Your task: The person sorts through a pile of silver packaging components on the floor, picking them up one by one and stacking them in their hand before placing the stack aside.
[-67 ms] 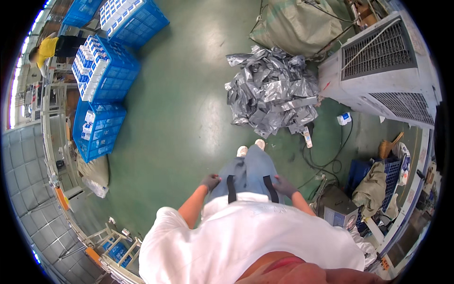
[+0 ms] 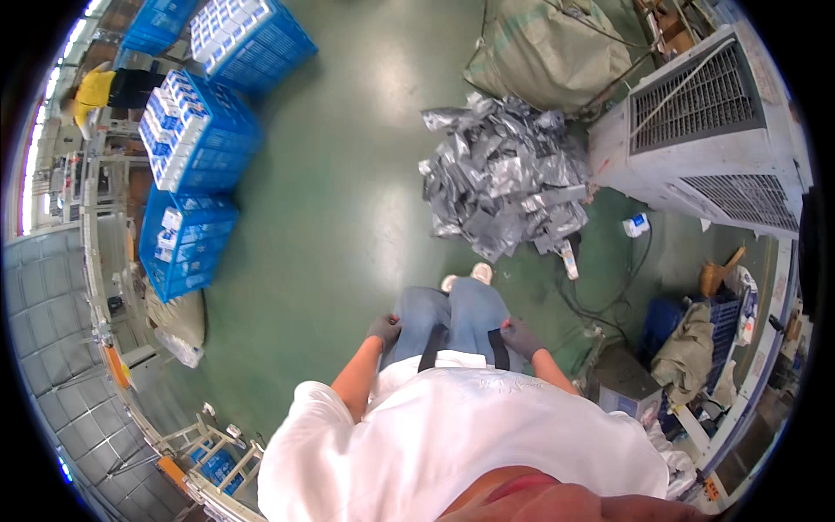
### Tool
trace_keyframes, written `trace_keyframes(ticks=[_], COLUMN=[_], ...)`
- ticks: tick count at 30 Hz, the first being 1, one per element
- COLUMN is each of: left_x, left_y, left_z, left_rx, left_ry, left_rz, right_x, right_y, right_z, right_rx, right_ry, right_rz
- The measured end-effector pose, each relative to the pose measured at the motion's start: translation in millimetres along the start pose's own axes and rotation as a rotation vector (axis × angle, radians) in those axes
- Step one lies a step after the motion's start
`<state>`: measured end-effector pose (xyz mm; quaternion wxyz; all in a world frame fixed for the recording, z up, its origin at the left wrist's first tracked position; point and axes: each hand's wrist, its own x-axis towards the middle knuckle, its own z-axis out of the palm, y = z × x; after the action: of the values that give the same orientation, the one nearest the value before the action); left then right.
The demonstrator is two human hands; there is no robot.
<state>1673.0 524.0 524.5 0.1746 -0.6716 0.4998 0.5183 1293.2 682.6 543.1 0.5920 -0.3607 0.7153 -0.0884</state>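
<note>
Both my hands wear grey gloves with bare fingertips. My left hand [image 2: 384,331] is at the outer side of my left thigh, its fingers closed on the cloth of my blue jeans [image 2: 419,311]. At the other thigh my right hand [image 2: 522,338] is closed in the same way on the jeans. Black straps [image 2: 431,346] hang over the front of my legs. On the floor ahead of my white shoes [image 2: 481,273] lies a heap of silver-grey plastic packets [image 2: 504,174], beyond the reach of both hands.
Blue crates [image 2: 209,143] with white boxes stand at the left, near a person in yellow [image 2: 94,89]. A large sack [image 2: 548,54] lies behind the heap. An air cooler [image 2: 696,130] stands right, with a cable [image 2: 639,261] on the floor. Lower right is a cardboard box [image 2: 628,391].
My knees bend a little more, and my left shoe is more covered by the leg. The view shifts slightly. Both hands stay at the jeans.
</note>
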Motion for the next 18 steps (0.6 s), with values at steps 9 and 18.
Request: trace_keyframes(ticks=[9, 18], left_x=[36.7, 78.1], left_y=[43.0, 111.9], left_z=[-183.7, -350.4], left_rx=[-0.006, 0.475], left_ry=[0.216, -0.2], left_rz=[0.248, 0.318], right_x=[32.1, 27.9], right_y=[-120.4, -233.6], right_z=[6.6, 127.0], right_rx=[0.186, 0.349], right_ry=[0.41, 0.564], right_rz=[0.16, 0.375])
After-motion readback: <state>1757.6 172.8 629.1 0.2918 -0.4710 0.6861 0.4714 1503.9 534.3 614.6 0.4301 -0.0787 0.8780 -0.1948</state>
